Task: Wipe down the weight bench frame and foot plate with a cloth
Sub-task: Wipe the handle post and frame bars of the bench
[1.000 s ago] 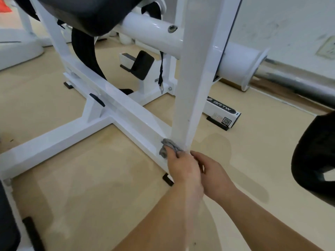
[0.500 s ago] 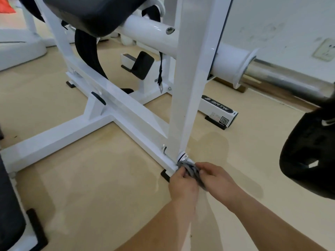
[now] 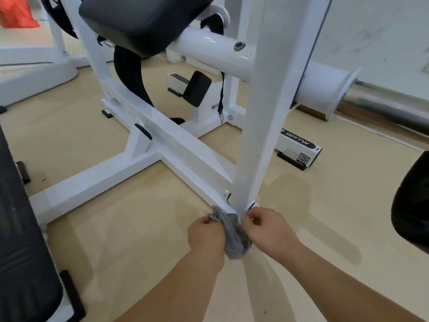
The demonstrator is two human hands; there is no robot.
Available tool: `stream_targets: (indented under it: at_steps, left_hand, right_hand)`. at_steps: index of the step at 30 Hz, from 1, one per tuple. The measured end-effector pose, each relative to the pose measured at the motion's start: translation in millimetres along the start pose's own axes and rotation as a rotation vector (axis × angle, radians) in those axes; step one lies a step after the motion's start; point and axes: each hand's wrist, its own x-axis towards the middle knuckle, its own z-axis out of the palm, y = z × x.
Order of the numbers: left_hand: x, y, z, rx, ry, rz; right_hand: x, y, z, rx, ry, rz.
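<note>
Item: grey cloth (image 3: 234, 238), at the foot of the white upright post (image 3: 257, 135), where the post meets the near end of the base rail (image 3: 181, 147); the cloth hangs at 6 o'clock from that joint, its upper edge touching the rail end. Left hand (image 3: 206, 238): at 9 o'clock of the cloth, grip closed on its upper corner. Right hand (image 3: 271, 231): at 3 o'clock, fingers curled, grip apparently closed on the cloth's other edge, though the contact is partly hidden. Change: a second ago the left hand alone pressed the bunched cloth against the post's lower face; the cloth has since come down past the joint and is now shared between both hands, drawn out rather than balled. Reading: the post's lower stretch looks finished, and the cloth is probably being refolded or reset for the rail end. Outstanding: base rail towards 11 o'clock, foot plate.
</note>
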Motion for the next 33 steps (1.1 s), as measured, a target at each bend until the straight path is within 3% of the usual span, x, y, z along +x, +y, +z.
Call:
stream_targets:
  at_steps: [2, 7, 9, 11, 13, 16, 20, 23, 28, 31, 33]
  left_hand:
    - [11.0, 28.7, -7.7, 0.115, 0.094, 0.166]
    - [18.6, 94.3, 1.2, 0.47, 0.125, 0.624]
    - [19.3, 110.5, 12.8, 0.715, -0.09, 0.841]
    - [30.9, 110.7, 21.3, 1.242, -0.403, 1.108]
    - [49.0, 107.7, 15.6, 1.602, -0.554, 1.237]
    - [62.0, 119.4, 0.7, 1.798, -0.612, 1.332]
    - [79.4, 150.5, 2.4, 1.889, -0.599, 1.407]
    - [102.9, 168.7, -5.6, 1.882, -0.445, 1.329]
    - [89.4, 176.8, -0.1, 1.865, -0.395, 1.177]
    - [78.6, 173.9, 8.4, 1.989, -0.394, 1.256]
    - [92.5, 177.9, 7.8, 1.954, -0.514, 1.351]
  right_hand:
    - [1.0, -15.0, 12.3, 0.098, -0.021, -0.01]
    - [6.8, -46.7, 24.2, 0.251, -0.022, 0.075]
    - [6.4, -60.3, 18.1, 0.331, -0.021, 0.144]
    - [6.4, -70.5, 9.3, 0.347, 0.013, 0.171]
    - [4.1, -76.5, 4.1, 0.348, 0.028, 0.203]
    - [2.9, -90.3, 2.8, 0.401, 0.042, 0.237]
    - [13.6, -117.3, 11.2, 0.447, 0.083, 0.287]
    - [20.3, -137.0, 10.0, 0.371, 0.064, 0.312]
    - [24.8, -176.4, -8.2, -0.064, -0.023, 0.133]
    - [41.6, -187.7, -11.0, -0.137, 0.016, 0.061]
    - [56.0, -187.6, -7.0, -0.056, 0.113, 0.028]
